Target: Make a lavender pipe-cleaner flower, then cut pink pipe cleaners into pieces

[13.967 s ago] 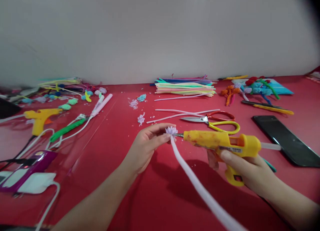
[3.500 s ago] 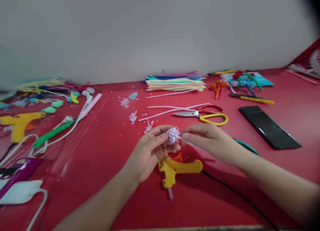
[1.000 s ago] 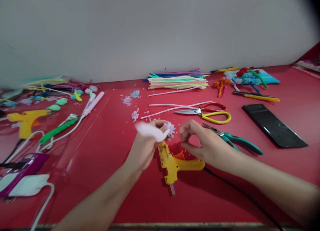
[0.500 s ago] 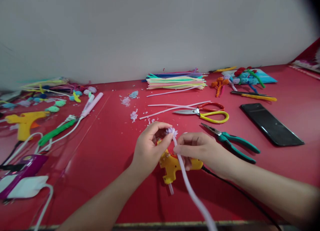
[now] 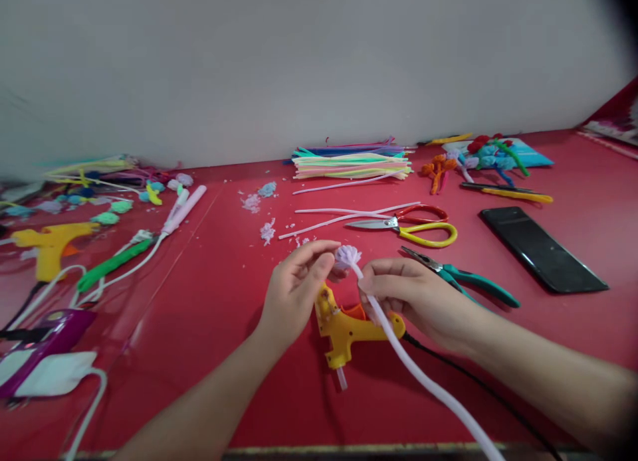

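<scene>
My left hand pinches a small fluffy lilac pompom between thumb and fingers, above the red table. A long lilac pipe cleaner runs from the pompom down to the lower right edge of view. My right hand grips that pipe cleaner just below the pompom, fingers curled round it. Under both hands lies a yellow hot glue gun on its side, its black cord trailing right.
Teal pliers, red-and-yellow scissors and a black phone lie to the right. A stack of coloured pipe cleaners sits by the wall. At left are a second glue gun, cables, a charger and fluffy scraps.
The glue gun, earlier in my right hand, now lies on the table. In the last second my right hand took hold of the pipe cleaner below the pompom and shifted slightly right.
</scene>
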Demonstrator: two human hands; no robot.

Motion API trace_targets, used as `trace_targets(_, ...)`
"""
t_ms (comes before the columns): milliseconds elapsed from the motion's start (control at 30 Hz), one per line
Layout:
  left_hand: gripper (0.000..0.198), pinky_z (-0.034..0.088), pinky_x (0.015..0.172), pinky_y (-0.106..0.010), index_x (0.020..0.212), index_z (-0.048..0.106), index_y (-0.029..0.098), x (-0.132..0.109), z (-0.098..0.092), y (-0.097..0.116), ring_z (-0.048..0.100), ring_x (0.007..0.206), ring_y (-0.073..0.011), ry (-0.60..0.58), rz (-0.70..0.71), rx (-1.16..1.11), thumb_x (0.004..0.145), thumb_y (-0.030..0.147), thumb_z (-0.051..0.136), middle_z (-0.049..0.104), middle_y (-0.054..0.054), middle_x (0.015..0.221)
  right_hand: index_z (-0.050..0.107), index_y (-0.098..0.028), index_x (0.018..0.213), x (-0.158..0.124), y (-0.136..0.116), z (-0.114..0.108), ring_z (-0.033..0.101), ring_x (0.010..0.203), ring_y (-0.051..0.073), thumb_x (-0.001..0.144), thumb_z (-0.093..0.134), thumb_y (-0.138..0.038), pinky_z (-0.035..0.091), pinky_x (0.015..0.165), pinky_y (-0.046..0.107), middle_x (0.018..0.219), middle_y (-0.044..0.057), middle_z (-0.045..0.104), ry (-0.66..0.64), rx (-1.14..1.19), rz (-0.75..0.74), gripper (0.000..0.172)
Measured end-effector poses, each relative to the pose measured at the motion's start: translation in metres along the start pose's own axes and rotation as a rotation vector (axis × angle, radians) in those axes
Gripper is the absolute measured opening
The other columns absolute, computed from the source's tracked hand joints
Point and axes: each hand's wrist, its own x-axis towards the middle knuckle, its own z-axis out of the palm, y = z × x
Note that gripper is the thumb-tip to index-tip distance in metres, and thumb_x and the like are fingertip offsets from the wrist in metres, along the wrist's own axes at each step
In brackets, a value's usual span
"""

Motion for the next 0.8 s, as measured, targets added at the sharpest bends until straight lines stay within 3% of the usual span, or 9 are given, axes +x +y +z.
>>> trace_targets(100, 0.021, 0.050, 0.071, -0.027, 0.098, 0.061, 0.018, 0.0019, -0.0014, -0.0031, 0.063, 0.075, -0.0148, -0.068, -0.058, -0.172, 0.086, 0.029, 0.047, 0.067, -0.004, 0.082, 0.056, -0.015, 0.065, 0.0000, -0.0014, -0.0005, 0.044, 0.047, 0.006, 0.076, 0.058, -0.025, 0.033, 0.046, 0.018, 0.054, -0.002, 0.054, 0.027, -0.026, -0.012, 0.016)
trace_targets(200, 0.022, 0.050, 0.071, -0.025, 0.102, 0.059, 0.020, 0.0021, -0.0006, -0.0033, 0.063, 0.076, -0.0136, -0.147, -0.081, -0.244, 0.082, 0.027, 0.054, 0.068, -0.003, 0.085, 0.057, -0.015, 0.067, -0.0004, -0.0022, 0.0000, 0.045, 0.047, 0.006, 0.076, 0.058, -0.025, 0.033, 0.047, 0.019, 0.055, -0.002, 0.054, 0.037, -0.052, -0.018, 0.014)
trace_targets(367, 0.027, 0.048, 0.072, -0.016, 0.098, 0.061, 0.021, -0.0017, 0.0043, -0.0007, 0.061, 0.083, -0.0103, -0.045, -0.045, -0.034, 0.072, 0.023, 0.066, 0.067, 0.001, 0.090, 0.055, -0.015, 0.064, -0.0004, 0.0002, 0.0033, 0.047, 0.044, 0.007, 0.077, 0.058, -0.030, 0.038, 0.045, 0.019, 0.052, -0.003, 0.053, 0.003, -0.087, 0.011, 0.020)
trace_targets(567, 0.023, 0.048, 0.072, -0.016, 0.099, 0.061, 0.023, -0.0048, 0.0053, -0.0034, 0.062, 0.081, -0.0096, -0.020, 0.040, 0.181, 0.076, 0.026, 0.061, 0.067, 0.002, 0.091, 0.051, -0.015, 0.061, -0.0012, 0.0021, 0.0071, 0.048, 0.044, 0.005, 0.081, 0.054, -0.031, 0.041, 0.046, 0.017, 0.050, -0.004, 0.052, 0.007, -0.233, 0.023, 0.026)
trace_targets(800, 0.020, 0.046, 0.074, -0.017, 0.098, 0.061, 0.021, -0.0058, 0.0037, -0.0022, 0.061, 0.082, -0.0102, 0.032, 0.238, 0.527, 0.078, 0.024, 0.057, 0.067, 0.001, 0.093, 0.049, -0.015, 0.061, -0.0016, -0.0002, 0.0086, 0.047, 0.044, 0.004, 0.082, 0.052, -0.030, 0.041, 0.045, 0.015, 0.050, -0.005, 0.051, -0.001, -0.300, 0.012, 0.026)
